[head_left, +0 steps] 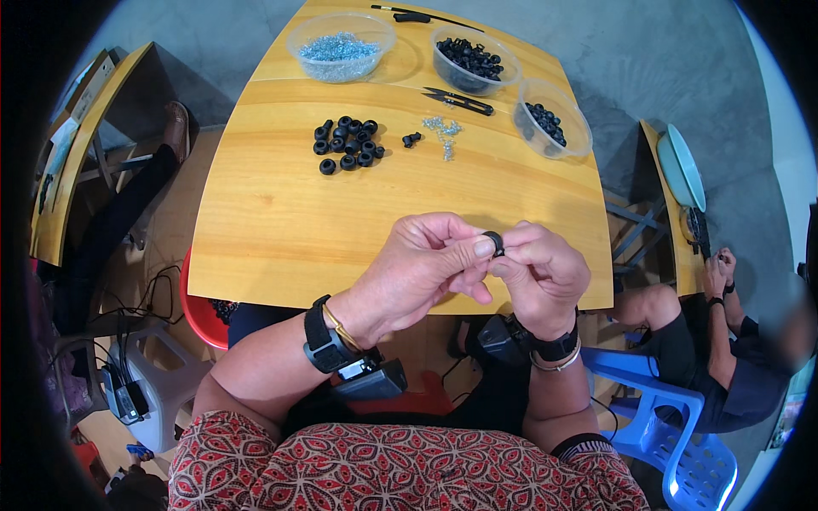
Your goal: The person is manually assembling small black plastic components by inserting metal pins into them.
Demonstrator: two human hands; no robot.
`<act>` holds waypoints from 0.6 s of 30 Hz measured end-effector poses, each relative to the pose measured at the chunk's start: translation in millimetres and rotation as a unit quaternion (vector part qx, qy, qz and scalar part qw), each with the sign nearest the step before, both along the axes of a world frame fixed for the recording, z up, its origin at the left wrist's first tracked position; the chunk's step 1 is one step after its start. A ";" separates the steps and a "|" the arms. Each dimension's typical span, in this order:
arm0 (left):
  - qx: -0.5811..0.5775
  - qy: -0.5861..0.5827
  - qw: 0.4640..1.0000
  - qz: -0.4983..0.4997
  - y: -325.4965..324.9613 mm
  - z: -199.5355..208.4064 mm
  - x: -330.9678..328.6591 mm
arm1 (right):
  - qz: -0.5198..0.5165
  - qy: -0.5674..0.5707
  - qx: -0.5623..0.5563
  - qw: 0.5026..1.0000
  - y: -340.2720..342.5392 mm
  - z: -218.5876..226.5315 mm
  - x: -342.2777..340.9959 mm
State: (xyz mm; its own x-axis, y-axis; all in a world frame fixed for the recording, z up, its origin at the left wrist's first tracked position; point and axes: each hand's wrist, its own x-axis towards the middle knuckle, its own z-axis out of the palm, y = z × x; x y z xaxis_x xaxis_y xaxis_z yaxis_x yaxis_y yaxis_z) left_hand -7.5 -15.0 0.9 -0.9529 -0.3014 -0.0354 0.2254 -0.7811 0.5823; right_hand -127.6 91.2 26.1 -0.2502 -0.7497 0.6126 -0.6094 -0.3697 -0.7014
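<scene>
Above the near edge of the wooden table, my left hand (426,266) pinches a small round black plastic part (493,242) between thumb and forefinger. Close against it, my right hand (545,271) is closed on the other side of the same part. Whether a second small piece sits between the right fingertips is hidden. Beyond my hands lies a group of several round black parts (348,146). To the right of that group are a couple of smaller black pieces (411,139) and a scatter of tiny silvery screws (443,129).
Clear tubs stand at the back: one of silvery-blue screws (339,58), two of black parts (470,64) (546,123). Black thread snips (460,100) lie between them. A red basin (200,311) is below the table's left edge. A person (724,341) works at the right, by a blue chair (656,400).
</scene>
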 end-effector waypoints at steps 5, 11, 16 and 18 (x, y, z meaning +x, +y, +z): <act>-0.024 -0.007 1.000 0.013 0.8 2.0 -1.2 | -0.044 0.051 0.020 0.998 1.2 3.8 4.1; -0.029 -0.015 0.999 0.014 0.6 1.3 -0.3 | -0.048 0.083 0.075 0.993 2.9 11.2 4.7; -0.039 -0.014 0.999 0.002 -1.6 2.0 -0.8 | -0.040 0.093 0.068 0.992 1.2 12.1 3.9; -0.025 -0.032 0.999 -0.004 -1.8 2.5 -0.2 | -0.043 0.094 0.069 0.992 -0.8 10.5 5.2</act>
